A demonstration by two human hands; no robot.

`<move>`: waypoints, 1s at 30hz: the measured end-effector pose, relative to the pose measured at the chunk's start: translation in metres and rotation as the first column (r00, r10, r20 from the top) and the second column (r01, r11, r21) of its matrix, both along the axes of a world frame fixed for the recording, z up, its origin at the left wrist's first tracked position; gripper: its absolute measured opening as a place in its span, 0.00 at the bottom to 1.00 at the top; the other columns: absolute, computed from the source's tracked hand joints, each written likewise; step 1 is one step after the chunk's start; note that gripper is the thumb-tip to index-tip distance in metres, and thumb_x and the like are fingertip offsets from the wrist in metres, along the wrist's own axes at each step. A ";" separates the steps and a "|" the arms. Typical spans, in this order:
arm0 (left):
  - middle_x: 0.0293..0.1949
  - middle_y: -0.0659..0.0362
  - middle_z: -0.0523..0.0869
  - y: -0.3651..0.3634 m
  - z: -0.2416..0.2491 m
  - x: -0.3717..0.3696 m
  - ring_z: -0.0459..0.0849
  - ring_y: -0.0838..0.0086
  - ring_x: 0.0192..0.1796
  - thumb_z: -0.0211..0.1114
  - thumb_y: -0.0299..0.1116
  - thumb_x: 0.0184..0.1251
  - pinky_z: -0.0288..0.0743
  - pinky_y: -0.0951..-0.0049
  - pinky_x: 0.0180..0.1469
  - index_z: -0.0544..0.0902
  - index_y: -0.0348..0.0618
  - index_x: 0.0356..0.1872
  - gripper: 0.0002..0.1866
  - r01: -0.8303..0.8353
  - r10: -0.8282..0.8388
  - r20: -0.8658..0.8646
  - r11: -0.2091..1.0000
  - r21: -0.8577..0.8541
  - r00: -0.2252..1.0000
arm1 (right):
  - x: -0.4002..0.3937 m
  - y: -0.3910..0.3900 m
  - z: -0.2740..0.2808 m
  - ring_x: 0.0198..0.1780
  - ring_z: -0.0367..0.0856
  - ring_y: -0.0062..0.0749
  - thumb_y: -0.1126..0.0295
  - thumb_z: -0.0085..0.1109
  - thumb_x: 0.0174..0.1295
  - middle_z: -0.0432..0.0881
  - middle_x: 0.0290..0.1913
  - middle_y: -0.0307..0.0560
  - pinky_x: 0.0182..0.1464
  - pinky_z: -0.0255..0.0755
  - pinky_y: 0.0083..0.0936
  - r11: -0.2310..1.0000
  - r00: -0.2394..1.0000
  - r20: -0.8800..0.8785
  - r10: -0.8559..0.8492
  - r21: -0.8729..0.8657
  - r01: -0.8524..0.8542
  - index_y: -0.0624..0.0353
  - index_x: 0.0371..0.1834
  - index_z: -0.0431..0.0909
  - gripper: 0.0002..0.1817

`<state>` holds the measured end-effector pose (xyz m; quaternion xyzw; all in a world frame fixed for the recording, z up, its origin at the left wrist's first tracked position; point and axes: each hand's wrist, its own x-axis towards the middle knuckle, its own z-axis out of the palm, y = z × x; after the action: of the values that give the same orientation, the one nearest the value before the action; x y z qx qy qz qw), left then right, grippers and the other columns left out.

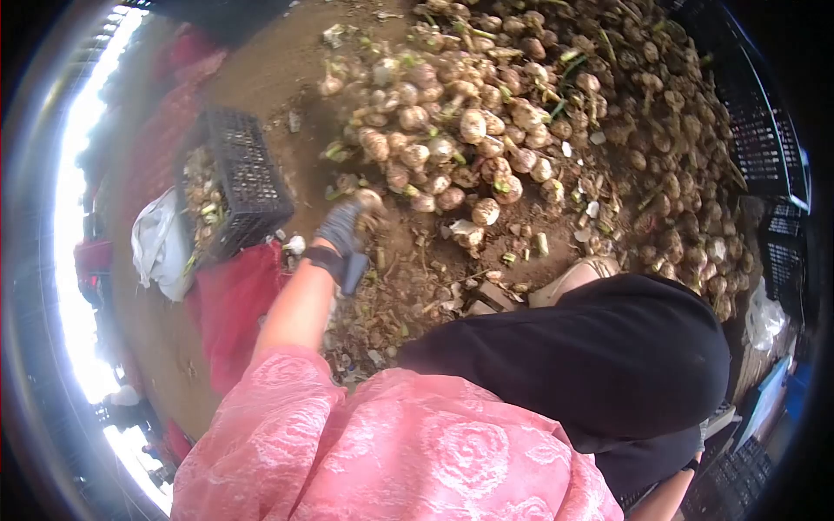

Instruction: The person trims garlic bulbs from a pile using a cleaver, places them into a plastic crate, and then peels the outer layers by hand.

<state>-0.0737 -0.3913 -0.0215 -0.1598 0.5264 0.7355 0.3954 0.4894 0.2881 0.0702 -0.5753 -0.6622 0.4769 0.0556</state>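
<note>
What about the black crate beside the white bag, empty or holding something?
Holding something: bulbs and green bits show inside the black crate. Its depth is hidden, so I cannot tell how full.

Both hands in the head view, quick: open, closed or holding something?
Grey-gloved left hand: at a round, pale brown bulb; blurred, grip cannot be told.
Right hand: mostly hidden by the black-trousered leg; open or closed cannot be told.
</note>
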 end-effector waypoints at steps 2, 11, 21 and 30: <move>0.32 0.54 0.81 -0.063 0.013 -0.042 0.81 0.69 0.31 0.63 0.31 0.57 0.78 0.75 0.26 0.76 0.42 0.35 0.08 -0.243 0.238 -0.128 0.970 -0.030 0.963 | -0.009 0.000 -0.002 0.37 0.73 0.26 0.69 0.61 0.53 0.78 0.37 0.39 0.41 0.68 0.23 1.000 1.000 -0.019 0.019 -0.001 -0.019 0.59 0.44 0.75 0.15; 0.32 0.56 0.79 -0.202 0.110 -0.095 0.78 0.70 0.34 0.61 0.37 0.60 0.80 0.72 0.35 0.76 0.40 0.39 0.12 -0.934 0.806 -0.495 0.355 -0.034 0.325 | -0.005 0.001 0.001 0.36 0.73 0.26 0.69 0.61 0.53 0.78 0.36 0.38 0.40 0.69 0.24 0.997 0.996 -0.055 0.071 -0.036 -0.073 0.59 0.44 0.75 0.14; 0.37 0.61 0.83 0.094 -0.010 0.012 0.81 0.76 0.30 0.61 0.27 0.59 0.77 0.75 0.32 0.80 0.41 0.43 0.10 0.146 -0.461 -0.502 0.825 -0.545 0.732 | 0.024 -0.034 0.011 0.34 0.73 0.25 0.70 0.62 0.53 0.78 0.35 0.38 0.37 0.70 0.25 0.988 0.991 0.002 0.136 -0.078 -0.135 0.59 0.43 0.75 0.14; 0.39 0.51 0.81 0.325 0.001 0.045 0.79 0.55 0.42 0.60 0.43 0.55 0.73 0.60 0.46 0.80 0.46 0.39 0.15 0.153 -0.910 -0.298 0.263 -0.952 -0.288 | 0.051 -0.043 0.004 0.27 0.69 0.26 0.70 0.65 0.49 0.76 0.28 0.37 0.28 0.67 0.27 0.981 0.960 0.226 0.164 0.065 -0.183 0.60 0.35 0.74 0.12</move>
<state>-0.0284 -0.0665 -0.0205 0.5193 0.8209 0.1028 0.2144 0.5401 0.2456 0.0740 -0.5611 -0.7319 0.3849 -0.0356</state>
